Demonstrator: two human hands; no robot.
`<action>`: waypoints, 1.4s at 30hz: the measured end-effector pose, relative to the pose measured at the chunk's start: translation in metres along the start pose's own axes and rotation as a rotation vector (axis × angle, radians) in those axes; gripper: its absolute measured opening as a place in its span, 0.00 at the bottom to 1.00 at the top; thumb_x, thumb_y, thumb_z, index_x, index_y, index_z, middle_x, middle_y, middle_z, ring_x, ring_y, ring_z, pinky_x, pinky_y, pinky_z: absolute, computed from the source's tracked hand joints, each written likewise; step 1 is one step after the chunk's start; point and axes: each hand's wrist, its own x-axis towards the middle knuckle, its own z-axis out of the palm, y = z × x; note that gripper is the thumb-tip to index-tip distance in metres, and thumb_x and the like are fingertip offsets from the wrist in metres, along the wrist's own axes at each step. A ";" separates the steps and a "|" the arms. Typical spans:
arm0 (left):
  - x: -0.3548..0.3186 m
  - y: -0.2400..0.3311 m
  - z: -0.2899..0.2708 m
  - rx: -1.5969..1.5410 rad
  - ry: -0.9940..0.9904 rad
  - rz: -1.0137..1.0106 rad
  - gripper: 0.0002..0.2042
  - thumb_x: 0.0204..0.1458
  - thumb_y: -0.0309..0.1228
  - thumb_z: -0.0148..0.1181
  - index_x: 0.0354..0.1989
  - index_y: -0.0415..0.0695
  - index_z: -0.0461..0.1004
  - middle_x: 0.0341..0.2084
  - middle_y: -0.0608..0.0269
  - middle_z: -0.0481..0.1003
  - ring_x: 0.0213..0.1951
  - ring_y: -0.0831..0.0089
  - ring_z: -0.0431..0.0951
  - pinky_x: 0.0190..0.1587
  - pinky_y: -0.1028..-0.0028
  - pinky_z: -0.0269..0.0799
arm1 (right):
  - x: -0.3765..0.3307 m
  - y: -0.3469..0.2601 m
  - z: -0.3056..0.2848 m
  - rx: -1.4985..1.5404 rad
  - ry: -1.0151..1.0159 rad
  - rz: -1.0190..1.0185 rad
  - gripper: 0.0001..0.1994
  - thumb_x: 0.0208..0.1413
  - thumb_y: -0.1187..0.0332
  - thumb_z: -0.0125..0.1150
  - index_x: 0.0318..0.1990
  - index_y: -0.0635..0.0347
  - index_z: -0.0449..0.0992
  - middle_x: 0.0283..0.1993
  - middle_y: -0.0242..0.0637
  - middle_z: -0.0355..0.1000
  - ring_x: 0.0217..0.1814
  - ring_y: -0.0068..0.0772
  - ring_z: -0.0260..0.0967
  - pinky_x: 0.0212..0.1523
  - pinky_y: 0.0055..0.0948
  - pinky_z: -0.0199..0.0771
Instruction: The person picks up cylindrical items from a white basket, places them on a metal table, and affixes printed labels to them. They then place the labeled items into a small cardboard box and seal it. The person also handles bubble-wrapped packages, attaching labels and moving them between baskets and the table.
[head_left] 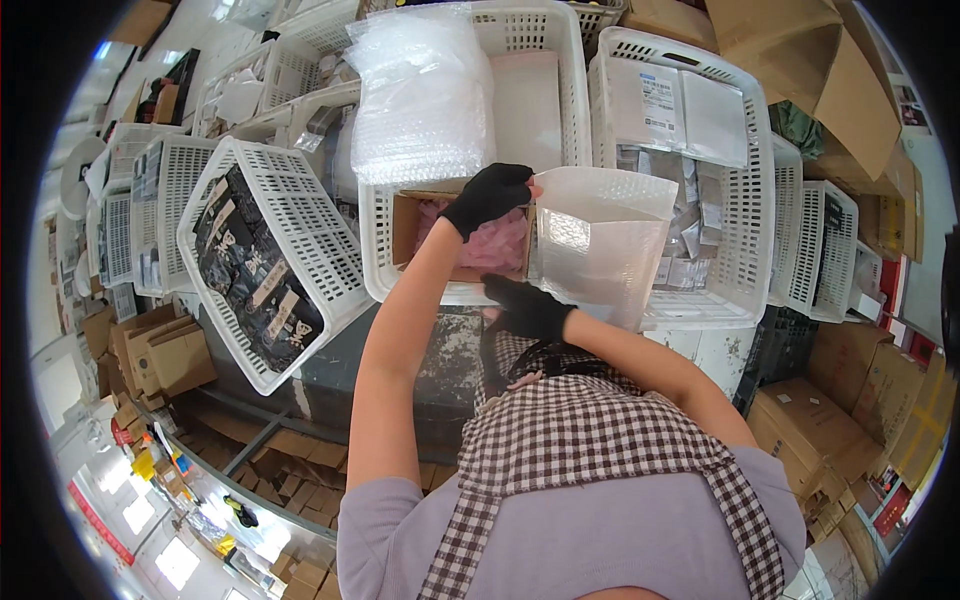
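Both hands wear black gloves with bare fingertips. My left hand (490,199) reaches over an open cardboard box of pink, crinkled film-like pieces (496,246). Its fingertips pinch the upper left edge of a white bubble mailer (606,240), whose mouth is spread wide at the top. Closer to me, my right hand (532,309) is beside the mailer's lower left corner, fingers stretched leftward and slightly apart near the box's front edge. Nothing shows between them. The box and mailer lie over a white perforated basket (376,240).
A stack of bubble wrap pouches (420,100) rises behind the box. The right-hand basket (735,300) holds grey and white packets. At left, a tilted basket (335,265) carries black packaged goods. Cardboard boxes (810,430) stand at lower right.
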 end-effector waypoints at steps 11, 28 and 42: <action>-0.028 -0.014 0.071 -0.630 0.101 -0.018 0.13 0.49 0.32 0.56 0.40 0.37 0.71 0.29 0.67 0.74 0.34 0.80 0.70 0.38 0.75 0.67 | -0.100 0.046 -0.155 0.257 0.892 0.275 0.20 0.46 0.66 0.65 0.47 0.63 0.71 0.41 0.35 0.73 0.43 0.27 0.69 0.45 0.26 0.68; -0.155 0.115 0.094 -0.238 0.255 0.399 0.09 0.52 0.31 0.48 0.24 0.39 0.66 0.43 0.45 0.72 0.46 0.62 0.73 0.49 0.70 0.66 | -0.167 -0.068 -0.182 0.468 0.505 -0.410 0.12 0.44 0.66 0.64 0.27 0.67 0.72 0.36 0.52 0.73 0.42 0.49 0.72 0.51 0.51 0.65; -0.190 0.099 0.152 0.422 1.057 0.557 0.23 0.36 0.34 0.73 0.35 0.46 0.62 0.32 0.58 0.65 0.28 0.67 0.68 0.35 0.69 0.67 | -0.178 -0.021 -0.136 0.629 0.654 0.078 0.07 0.45 0.77 0.64 0.33 0.66 0.75 0.41 0.40 0.74 0.43 0.28 0.71 0.41 0.23 0.70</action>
